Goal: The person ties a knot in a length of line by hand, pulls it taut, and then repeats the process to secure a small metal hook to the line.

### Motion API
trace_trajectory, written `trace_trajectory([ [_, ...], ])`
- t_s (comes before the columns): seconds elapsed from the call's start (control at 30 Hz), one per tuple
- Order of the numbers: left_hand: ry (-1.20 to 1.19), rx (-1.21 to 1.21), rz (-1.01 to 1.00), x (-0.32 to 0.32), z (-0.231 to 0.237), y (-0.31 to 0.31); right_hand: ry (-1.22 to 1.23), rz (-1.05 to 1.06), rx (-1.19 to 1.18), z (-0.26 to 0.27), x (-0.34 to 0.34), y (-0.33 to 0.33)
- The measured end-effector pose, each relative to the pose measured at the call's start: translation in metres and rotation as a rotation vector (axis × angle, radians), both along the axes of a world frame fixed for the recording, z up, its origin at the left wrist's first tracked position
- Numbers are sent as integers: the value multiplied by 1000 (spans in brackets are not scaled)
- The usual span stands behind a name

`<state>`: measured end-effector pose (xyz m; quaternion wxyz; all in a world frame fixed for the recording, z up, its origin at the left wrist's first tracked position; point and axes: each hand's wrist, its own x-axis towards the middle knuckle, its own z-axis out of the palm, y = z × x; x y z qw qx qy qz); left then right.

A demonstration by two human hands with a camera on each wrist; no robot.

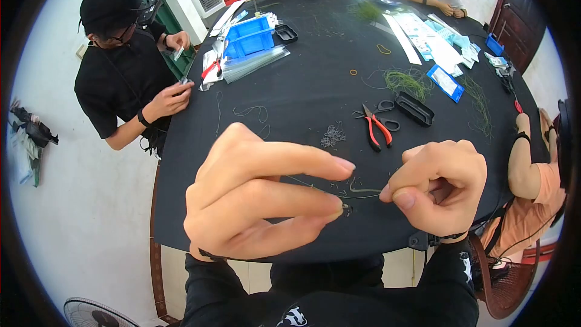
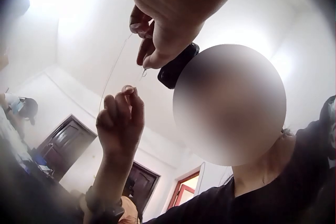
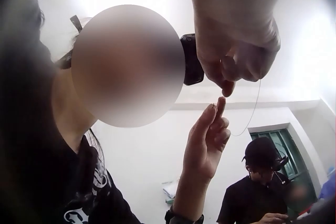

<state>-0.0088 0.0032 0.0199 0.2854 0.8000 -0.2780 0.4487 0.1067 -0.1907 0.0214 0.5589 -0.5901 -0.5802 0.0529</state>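
Over the near edge of the table, my left hand (image 1: 254, 200) pinches a small fish hook (image 2: 144, 73) between thumb and finger, its bent end showing at the fingertips. My other left fingers reach forward, slightly bent. To the right, my right hand (image 1: 442, 184) has its fingers curled in and pinches a thin fishing line (image 1: 363, 197) between thumb and forefinger. That line stretches across the gap between both hands. In the left wrist view a loose loop of it hangs in a curve. Beyond the hands lies a small pile of dark hooks (image 1: 333, 135).
Red-handled pliers (image 1: 379, 133), scissors (image 1: 392, 125) and a black tray (image 1: 414, 109) lie past my right hand. Behind them are tangled green line (image 1: 408, 85) and a blue packet (image 1: 445, 83). A blue bin (image 1: 248, 39) stands at far left. Other people sit or stand around the table.
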Motion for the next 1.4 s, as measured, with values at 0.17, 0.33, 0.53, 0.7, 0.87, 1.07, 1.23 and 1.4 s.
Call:
trace_trajectory([
  [0.17,94,-26,-89,0,0,3,136,49,-3,-1,-2,1],
  [0.33,89,-41,-31,2,-5,-6,260,103,-21,-9,-10,11],
  [0.53,77,-2,-21,4,-4,-7,305,119,-17,-12,-15,11],
  [0.7,74,-8,-8,4,-5,-9,251,96,-30,-9,-13,9],
  [0.87,95,-16,0,2,-4,-10,259,109,-20,-11,-13,9],
  [1.07,72,-17,31,1,-4,-12,177,26,-20,-9,-13,9],
  [1.23,59,-4,-10,2,-3,-8,109,73,-4,-3,-5,7],
  [1.4,114,38,-171,3,1,1,118,224,-75,1,2,3],
])
